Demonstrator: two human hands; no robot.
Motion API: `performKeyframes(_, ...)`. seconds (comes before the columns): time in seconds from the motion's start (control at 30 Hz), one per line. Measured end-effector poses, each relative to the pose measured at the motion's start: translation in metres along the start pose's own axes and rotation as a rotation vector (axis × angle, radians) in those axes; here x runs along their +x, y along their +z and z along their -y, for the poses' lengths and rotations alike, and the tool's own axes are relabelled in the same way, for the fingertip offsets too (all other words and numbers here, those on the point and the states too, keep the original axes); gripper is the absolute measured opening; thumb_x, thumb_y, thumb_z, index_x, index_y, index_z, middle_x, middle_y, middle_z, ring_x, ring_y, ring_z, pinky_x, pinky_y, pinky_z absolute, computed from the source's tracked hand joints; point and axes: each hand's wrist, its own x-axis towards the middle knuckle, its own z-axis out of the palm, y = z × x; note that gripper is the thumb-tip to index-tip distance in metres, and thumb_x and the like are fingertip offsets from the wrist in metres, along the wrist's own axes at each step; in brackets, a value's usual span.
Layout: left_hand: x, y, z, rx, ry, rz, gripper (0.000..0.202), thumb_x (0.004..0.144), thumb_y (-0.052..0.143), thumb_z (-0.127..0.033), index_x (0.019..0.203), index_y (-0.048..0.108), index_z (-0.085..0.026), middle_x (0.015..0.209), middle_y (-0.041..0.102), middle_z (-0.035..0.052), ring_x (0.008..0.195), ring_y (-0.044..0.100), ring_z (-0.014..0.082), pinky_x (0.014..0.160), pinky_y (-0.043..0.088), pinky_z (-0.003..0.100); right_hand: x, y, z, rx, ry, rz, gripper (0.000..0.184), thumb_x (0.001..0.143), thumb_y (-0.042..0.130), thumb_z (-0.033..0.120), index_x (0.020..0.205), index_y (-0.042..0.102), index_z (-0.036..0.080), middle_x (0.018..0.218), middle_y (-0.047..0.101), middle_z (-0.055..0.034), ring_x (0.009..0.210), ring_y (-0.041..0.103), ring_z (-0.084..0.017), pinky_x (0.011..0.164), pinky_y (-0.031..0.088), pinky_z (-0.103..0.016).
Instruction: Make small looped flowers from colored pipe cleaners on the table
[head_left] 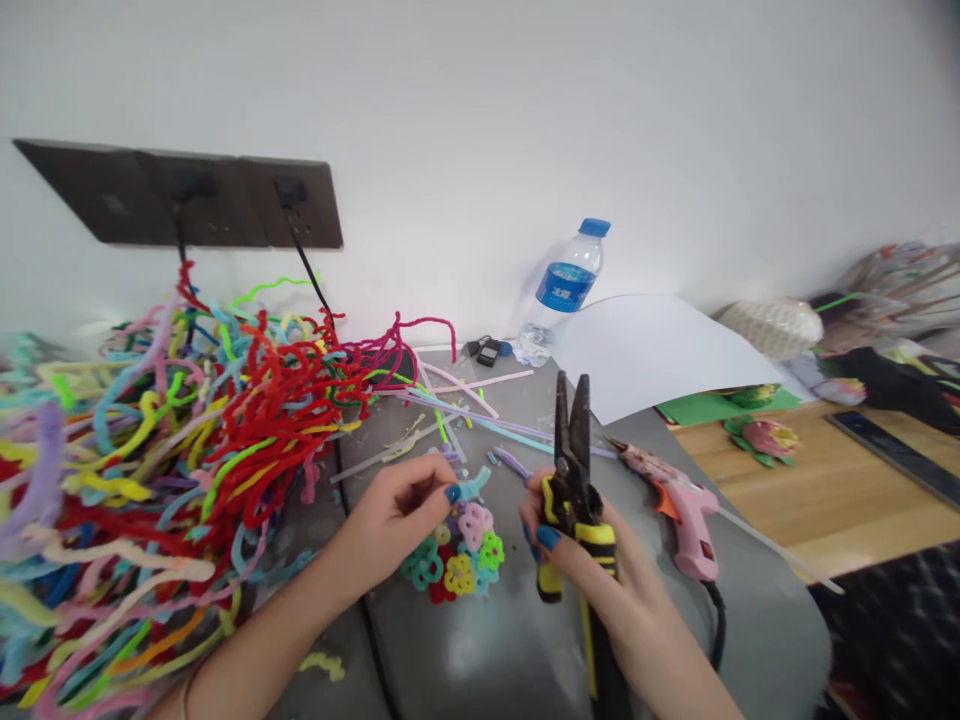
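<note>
My left hand (401,512) pinches a short light-blue pipe cleaner piece (474,486) between thumb and fingers, just above a cluster of small pipe cleaner flowers (454,560) in pink, green, yellow and red on the grey table (480,650). My right hand (592,575) grips the yellow-and-black handles of a pair of pliers (572,450), whose closed black jaws point up and away from me. The two hands are a short distance apart.
A big tangled heap of coloured pipe cleaners (150,470) fills the left. A pink glue gun (679,505) lies right of the pliers. A water bottle (566,285), white paper sheet (652,350), cut pipe cleaner scraps (465,400) and craft flowers (765,438) lie behind.
</note>
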Motion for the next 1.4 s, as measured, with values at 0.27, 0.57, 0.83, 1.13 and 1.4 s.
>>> performKeyframes(0.27,-0.001,0.004,-0.005,-0.108,0.03,-0.073,0.028,0.089,0.057,-0.038,0.07,0.052,-0.018,0.063,0.041,-0.0041,0.056,0.035,0.0102,0.051,0.029,0.021,-0.027,-0.011,-0.006,-0.119,0.117,0.24,0.01,0.072,0.064,0.031,0.079,0.062,0.025,0.073,0.063,-0.0013,0.066,0.055,-0.02,0.061,0.045,-0.027)
performKeyframes(0.57,-0.003,0.004,-0.006,-0.095,0.09,-0.037,0.024,0.089,0.056,-0.032,0.07,0.053,-0.017,0.063,0.043,-0.0039,0.056,0.039,0.0099,0.052,0.03,0.02,-0.023,0.0,-0.011,-0.159,0.106,0.267,0.013,0.064,0.058,0.019,0.076,0.059,0.023,0.07,0.058,0.0017,0.066,0.052,-0.017,0.06,0.04,-0.026)
performKeyframes(0.83,-0.004,0.001,-0.007,-0.092,0.093,-0.028,0.023,0.089,0.054,-0.03,0.07,0.051,-0.017,0.065,0.041,-0.0043,0.057,0.036,0.0095,0.052,0.03,0.02,-0.024,0.002,-0.004,-0.127,0.172,0.294,0.009,0.065,0.056,0.021,0.073,0.052,0.023,0.069,0.053,0.0024,0.066,0.05,-0.017,0.061,0.039,-0.026)
performKeyframes(1.13,-0.005,0.001,-0.005,-0.079,0.101,-0.009,0.023,0.089,0.054,-0.029,0.07,0.049,-0.018,0.065,0.04,-0.0045,0.058,0.036,0.0098,0.053,0.03,0.02,-0.022,0.002,-0.004,-0.153,0.194,0.367,0.011,0.065,0.054,0.019,0.075,0.05,0.022,0.071,0.05,0.0029,0.069,0.049,-0.016,0.062,0.038,-0.025)
performKeyframes(1.4,-0.006,0.002,-0.002,-0.032,0.12,0.001,0.02,0.09,0.052,-0.025,0.071,0.049,-0.018,0.065,0.041,-0.0044,0.059,0.037,0.0105,0.055,0.031,0.022,-0.023,0.002,-0.008,-0.13,0.194,0.361,0.013,0.064,0.054,0.017,0.076,0.051,0.022,0.073,0.05,0.0031,0.069,0.048,-0.015,0.062,0.037,-0.025)
